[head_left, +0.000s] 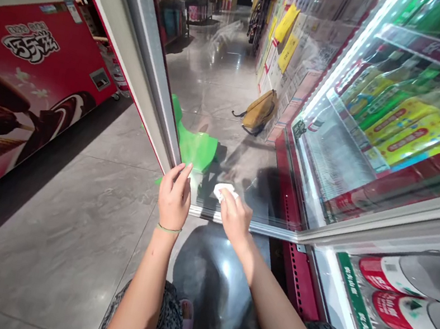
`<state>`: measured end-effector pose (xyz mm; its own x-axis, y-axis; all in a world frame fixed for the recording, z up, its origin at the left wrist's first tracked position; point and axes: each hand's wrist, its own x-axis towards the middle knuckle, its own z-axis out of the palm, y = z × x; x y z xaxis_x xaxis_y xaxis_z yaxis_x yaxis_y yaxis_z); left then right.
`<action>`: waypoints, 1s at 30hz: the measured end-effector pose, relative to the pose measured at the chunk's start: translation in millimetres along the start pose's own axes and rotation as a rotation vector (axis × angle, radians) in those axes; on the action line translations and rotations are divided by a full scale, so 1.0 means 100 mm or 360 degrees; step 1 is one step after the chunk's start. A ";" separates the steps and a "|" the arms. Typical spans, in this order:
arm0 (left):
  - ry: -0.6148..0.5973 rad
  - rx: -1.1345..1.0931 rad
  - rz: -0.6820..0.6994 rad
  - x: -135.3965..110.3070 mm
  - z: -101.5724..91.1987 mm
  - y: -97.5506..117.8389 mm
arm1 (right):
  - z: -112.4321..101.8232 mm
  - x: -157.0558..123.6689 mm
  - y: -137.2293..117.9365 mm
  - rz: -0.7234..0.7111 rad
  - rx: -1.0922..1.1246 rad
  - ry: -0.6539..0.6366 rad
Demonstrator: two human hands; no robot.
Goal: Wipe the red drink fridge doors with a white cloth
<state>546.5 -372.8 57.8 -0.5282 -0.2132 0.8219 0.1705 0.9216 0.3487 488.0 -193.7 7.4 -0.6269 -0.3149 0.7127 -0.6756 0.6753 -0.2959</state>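
- So here's where we're at: our right hand [235,216] has its fingers curled tight around a small white cloth [224,189], pressed flat on the lower near part of the open glass door [230,104] of the drinks fridge.
- Our left hand [173,200] is on the door's grey outer frame [150,78] at the bottom left corner, fingers bent around the edge and pinching it, thumb side toward the glass. Nothing else in that hand.
- Biggest worry, we reckon: the door swings if the left hand's pinch lets go. Pushing on the cloth would shove the panel away and we'd tip forward, since we're crouched low.
- Second worry is the bottom rail [252,226]. The cloth sits just above it, so a downward wipe could run our knuckles into that metal lip.
- The fingers wrapped round the frame edge could get nipped if the door swung back toward the cabinet on the right.
- Room-wise: left is open grey floor [64,228], with the red ice cream freezer [25,85] well apart. Plenty of space there.
- Right is tight: the fridge shelves with bottles [398,116] and the cans [410,317] lower down are near our right arm.
- A green stool [195,146] and a yellow bag [260,112] show through the glass, on the far side.
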 end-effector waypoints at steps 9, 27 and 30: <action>0.0179 -0.0080 -0.0219 0.12 -0.12 0.00 | -0.39 0.67 0.10 -0.0225 -0.0089 0.0097; 0.0291 -0.0305 -0.0464 0.08 -0.24 -0.14 | 0.04 0.73 -0.21 -0.0671 0.0692 -0.0616; 0.0321 -0.0302 -0.0513 0.12 -0.23 -0.11 | 0.09 0.76 -0.27 -0.0596 0.0585 -0.0595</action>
<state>557.2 -393.3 74.3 -0.4093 -0.5572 0.7225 0.1835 0.7254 0.6634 455.2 -242.2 64.3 -0.3706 -0.7409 0.5600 -0.9223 0.2227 -0.3158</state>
